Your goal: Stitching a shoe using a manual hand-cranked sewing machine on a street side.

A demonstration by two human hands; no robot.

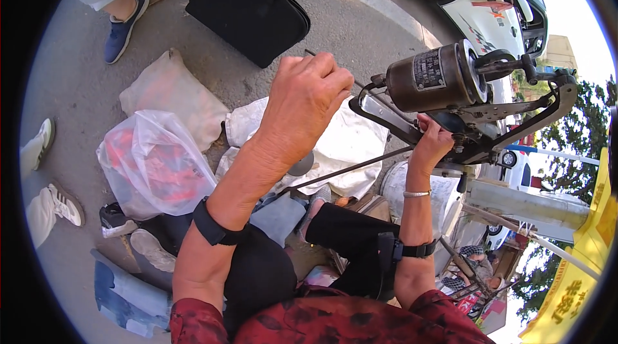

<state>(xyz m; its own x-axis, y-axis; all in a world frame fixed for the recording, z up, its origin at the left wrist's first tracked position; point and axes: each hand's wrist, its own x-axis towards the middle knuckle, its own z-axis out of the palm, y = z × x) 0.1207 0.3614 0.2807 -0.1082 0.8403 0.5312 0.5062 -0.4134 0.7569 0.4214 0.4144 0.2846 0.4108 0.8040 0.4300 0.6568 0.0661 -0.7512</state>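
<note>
A dark metal hand-cranked shoe-repair sewing machine (430, 80) stands at the right, with a fat cylinder and a long arm. Left of the cylinder, my left hand (308, 96) is raised in a fist around a thin dark rod (310, 53), whose tip pokes out above the knuckles. Whether that rod joins the machine is hidden by the fingers. My right hand (432, 145) is under the cylinder, fingers bent and pressed together against the machine's lower part. A dark, smooth piece (449, 121) lies just right of these fingertips; what they pinch is hidden.
White cloth sacking (351, 167) lies beneath the machine. At the left are a clear plastic bag (154, 163) with red contents and a pale sack (170, 96). A black handbag (248, 12) is ahead. Bystanders' feet show at the left; a white car (476, 2) is parked beyond.
</note>
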